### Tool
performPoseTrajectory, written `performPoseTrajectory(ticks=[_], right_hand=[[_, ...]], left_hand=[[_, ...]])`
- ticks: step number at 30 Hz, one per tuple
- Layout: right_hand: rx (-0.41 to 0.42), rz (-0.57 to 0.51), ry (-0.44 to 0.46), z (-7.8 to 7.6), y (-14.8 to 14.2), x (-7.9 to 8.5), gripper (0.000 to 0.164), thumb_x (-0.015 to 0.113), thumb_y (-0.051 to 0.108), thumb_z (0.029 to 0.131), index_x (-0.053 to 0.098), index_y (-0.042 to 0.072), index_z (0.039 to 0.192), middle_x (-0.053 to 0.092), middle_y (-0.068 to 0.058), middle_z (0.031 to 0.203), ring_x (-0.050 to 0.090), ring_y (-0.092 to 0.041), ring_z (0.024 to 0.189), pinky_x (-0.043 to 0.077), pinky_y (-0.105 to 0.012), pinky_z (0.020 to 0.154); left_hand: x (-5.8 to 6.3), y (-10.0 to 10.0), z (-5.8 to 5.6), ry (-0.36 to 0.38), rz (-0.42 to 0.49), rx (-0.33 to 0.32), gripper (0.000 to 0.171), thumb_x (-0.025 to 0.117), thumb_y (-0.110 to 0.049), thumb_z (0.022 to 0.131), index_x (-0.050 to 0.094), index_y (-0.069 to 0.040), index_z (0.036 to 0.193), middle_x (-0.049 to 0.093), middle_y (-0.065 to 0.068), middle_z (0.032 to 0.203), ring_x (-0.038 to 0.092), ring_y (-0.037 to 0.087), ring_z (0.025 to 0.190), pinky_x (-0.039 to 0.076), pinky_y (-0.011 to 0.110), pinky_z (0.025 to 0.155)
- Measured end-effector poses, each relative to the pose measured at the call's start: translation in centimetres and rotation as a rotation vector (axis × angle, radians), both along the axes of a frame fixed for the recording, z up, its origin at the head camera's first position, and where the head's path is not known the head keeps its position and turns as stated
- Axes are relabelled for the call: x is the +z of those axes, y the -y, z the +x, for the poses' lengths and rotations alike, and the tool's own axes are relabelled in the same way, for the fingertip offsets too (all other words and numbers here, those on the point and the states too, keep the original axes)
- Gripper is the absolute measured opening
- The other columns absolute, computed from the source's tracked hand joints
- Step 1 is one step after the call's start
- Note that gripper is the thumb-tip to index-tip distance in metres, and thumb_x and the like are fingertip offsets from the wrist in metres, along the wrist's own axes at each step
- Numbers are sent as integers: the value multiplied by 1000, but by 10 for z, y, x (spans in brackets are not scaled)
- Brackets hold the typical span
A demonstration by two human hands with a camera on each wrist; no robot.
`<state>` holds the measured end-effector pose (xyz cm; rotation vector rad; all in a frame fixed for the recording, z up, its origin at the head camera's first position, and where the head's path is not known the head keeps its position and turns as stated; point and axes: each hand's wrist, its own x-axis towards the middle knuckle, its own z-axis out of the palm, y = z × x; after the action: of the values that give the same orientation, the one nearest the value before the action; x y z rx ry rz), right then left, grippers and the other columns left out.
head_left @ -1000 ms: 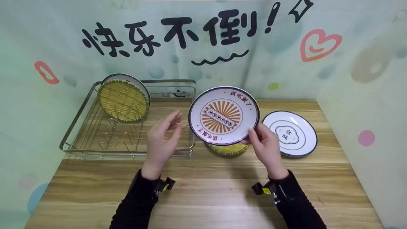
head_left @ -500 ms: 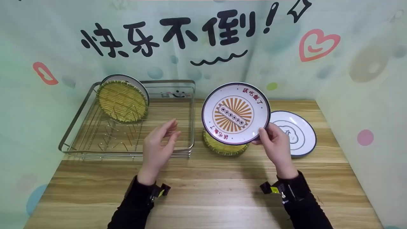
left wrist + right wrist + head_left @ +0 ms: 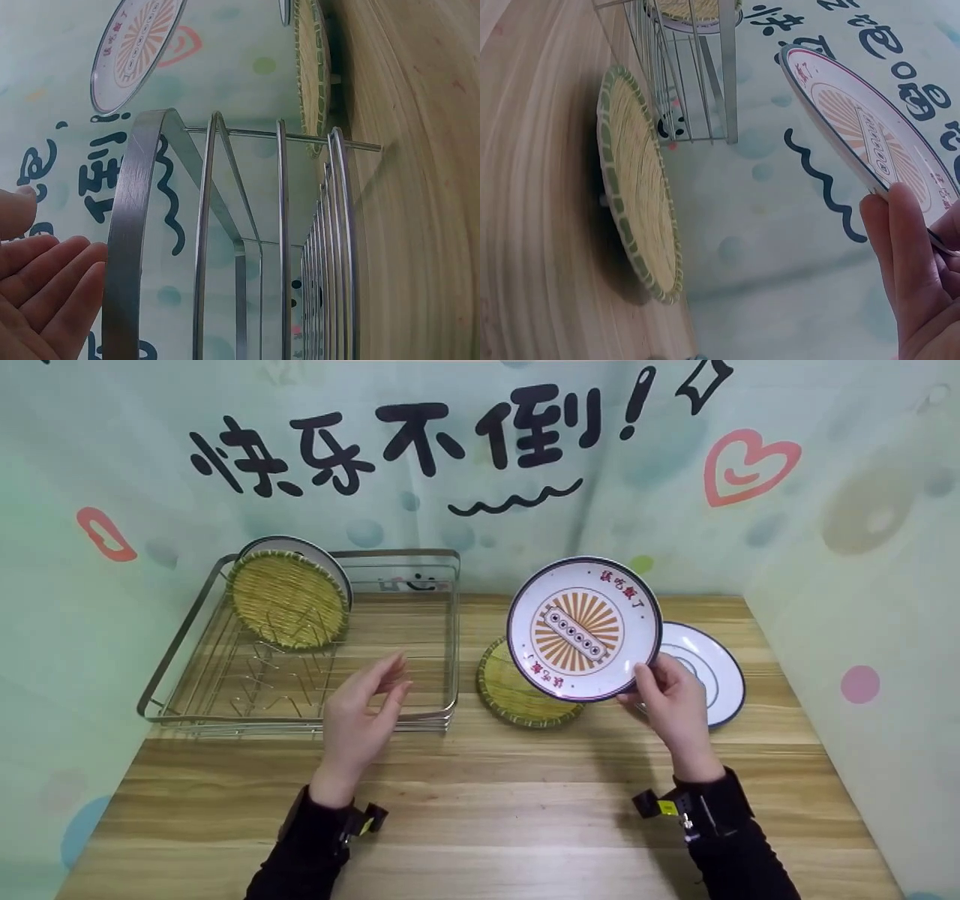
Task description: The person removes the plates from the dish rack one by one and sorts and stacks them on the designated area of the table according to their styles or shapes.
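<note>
My right hand (image 3: 679, 709) pinches the lower right rim of a white plate (image 3: 585, 630) with an orange sunburst and red characters, thumb on its face. The plate is tilted up above the table, partly in front of a round woven bamboo tray (image 3: 525, 694) and a second white plate (image 3: 724, 675) with a dark blue rim. My left hand (image 3: 360, 724) holds nothing; its fingers are loosely bent near the front right part of the metal wire dish rack (image 3: 300, 720). In the left wrist view, those fingers (image 3: 64, 292) appear beside the rack's flat rim.
Inside the rack at the back left, another woven tray (image 3: 289, 600) leans upright before a mostly hidden plate (image 3: 337, 566). The wooden table (image 3: 480, 825) meets a printed backdrop (image 3: 637, 525) at the back and sides.
My right hand has moved to the right with the sunburst plate, uncovering more of the bamboo tray and covering part of the second plate. My left hand has drawn back down and left.
</note>
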<state>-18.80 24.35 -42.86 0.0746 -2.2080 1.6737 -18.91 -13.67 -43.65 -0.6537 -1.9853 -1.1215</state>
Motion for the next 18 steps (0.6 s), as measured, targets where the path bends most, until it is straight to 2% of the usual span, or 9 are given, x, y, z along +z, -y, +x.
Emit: performPoseTrajectory(ticks=[8,18], right_hand=[[-14,-16,27,1,-19,-4,18,55,2,99,63,-13,107,69,-19,87,67,-13,61,60,-29,62],[-47,-52,36,3,-39,-13,20,52,-1,98,61,-15,107,70,-6,82,68,-12,62,60,-28,61]], left_hand=[[-7,14,6,4,-15,35,37,76,9,78,66,8,114,72,18,104,70,31,87,55,19,82],[-14,29,14,58,-64,98,37,78,5,79,66,8,114,72,16,106,70,29,92,56,24,82]])
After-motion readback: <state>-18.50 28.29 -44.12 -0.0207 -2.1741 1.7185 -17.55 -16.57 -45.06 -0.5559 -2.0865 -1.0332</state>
